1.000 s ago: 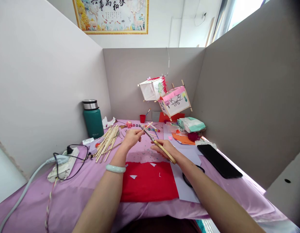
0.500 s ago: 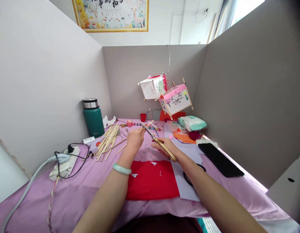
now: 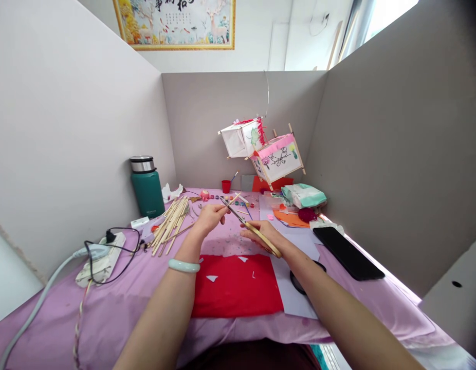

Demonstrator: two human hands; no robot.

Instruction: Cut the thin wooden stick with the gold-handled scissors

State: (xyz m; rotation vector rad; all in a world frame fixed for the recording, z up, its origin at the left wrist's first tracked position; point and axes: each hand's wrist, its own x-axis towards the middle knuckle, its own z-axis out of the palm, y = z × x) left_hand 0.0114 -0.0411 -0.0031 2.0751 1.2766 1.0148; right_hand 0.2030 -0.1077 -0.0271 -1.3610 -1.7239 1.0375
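Note:
My right hand (image 3: pixel 263 237) grips gold-handled scissors (image 3: pixel 250 229), whose blades point up and left toward my left hand (image 3: pixel 207 216). That hand, with a pale green bangle (image 3: pixel 184 266) on its wrist, pinches a thin wooden stick (image 3: pixel 235 197) right at the blade tips. Both hands hover above the pink cloth, just beyond a red felt sheet (image 3: pixel 238 288) dotted with small white scraps.
A bundle of wooden sticks (image 3: pixel 170 222) lies to the left, beside a green flask (image 3: pixel 147 187) and a power strip (image 3: pixel 101 259) with cables. Two paper lanterns (image 3: pixel 276 159) hang at the back. A black phone (image 3: pixel 348 253), a tissue pack (image 3: pixel 303 195) and white paper (image 3: pixel 294 298) lie on the right.
My left hand shifted right toward the scissors and then back left. The scissors and my right hand stayed almost in place.

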